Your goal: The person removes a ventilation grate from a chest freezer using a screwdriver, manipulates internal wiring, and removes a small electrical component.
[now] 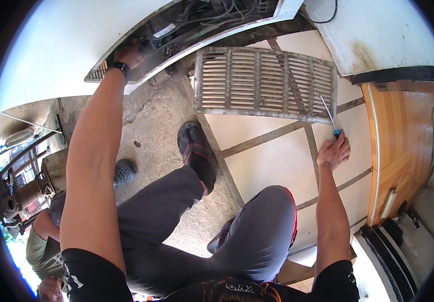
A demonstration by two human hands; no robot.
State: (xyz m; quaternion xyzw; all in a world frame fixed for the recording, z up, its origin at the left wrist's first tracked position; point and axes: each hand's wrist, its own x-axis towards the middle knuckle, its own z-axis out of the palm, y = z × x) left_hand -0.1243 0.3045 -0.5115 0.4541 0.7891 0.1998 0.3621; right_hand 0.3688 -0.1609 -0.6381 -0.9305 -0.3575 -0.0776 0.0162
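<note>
My right hand (333, 152) is closed around the blue handle of a screwdriver (337, 133), low over the white tiles. The screwdriver's thin metal shaft points up and to the left, across the right end of a dirty slatted grille (245, 83). That grille lies on the floor, apart from the white appliance (71, 48). My left hand (129, 55), with a dark watch (121, 68) at the wrist, reaches into the left end of the appliance's opening. Shadow and blur hide its fingers. Cables and dark parts (197, 22) show inside the opening.
A wooden panel (395, 146) stands at the right, beside a stained white surface (378, 38). Bare concrete (151, 126) meets tiles under my legs. At the lower left, another person (43, 251) is close to my left arm, near a rusty metal device (28, 196).
</note>
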